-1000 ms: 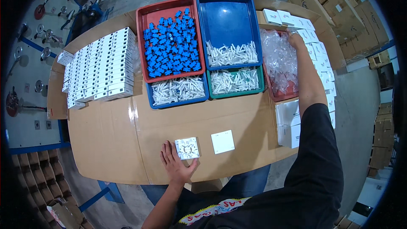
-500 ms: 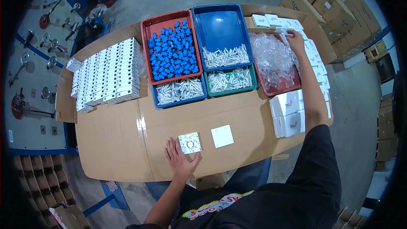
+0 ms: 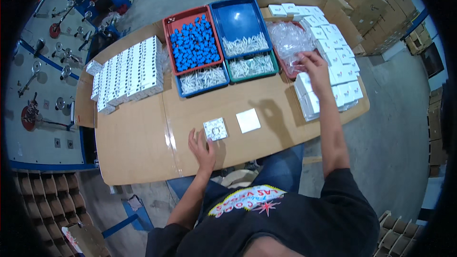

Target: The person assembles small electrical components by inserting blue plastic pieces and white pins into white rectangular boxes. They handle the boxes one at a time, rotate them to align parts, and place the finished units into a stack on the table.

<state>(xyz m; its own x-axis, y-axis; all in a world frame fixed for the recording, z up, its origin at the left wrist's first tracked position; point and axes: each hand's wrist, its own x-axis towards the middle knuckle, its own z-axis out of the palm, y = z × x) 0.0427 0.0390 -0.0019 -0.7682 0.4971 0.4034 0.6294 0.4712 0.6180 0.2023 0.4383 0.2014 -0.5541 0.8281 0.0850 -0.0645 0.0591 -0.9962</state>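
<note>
My left hand rests on the cardboard table top, fingers apart, just left of a square white panel with a moulded frame; its thumb is at or very near the panel's lower edge. To the right of that panel lies a plain flat white square plate. My right hand is over the near right edge of a red tray heaped with crumpled clear plastic. Its thumb and forefinger are pinched together; whatever is between them cannot be made out against the clear plastic.
Rows of white boxed units stand at left. A red tray of blue pieces, a blue tray, another blue tray and a green tray hold small parts. White stacked pieces fill the right side.
My right hand has come back toward me from the far end of the plastic tray. My left hand has drawn its fingers in slightly beside the panel. The whole view has shifted.
</note>
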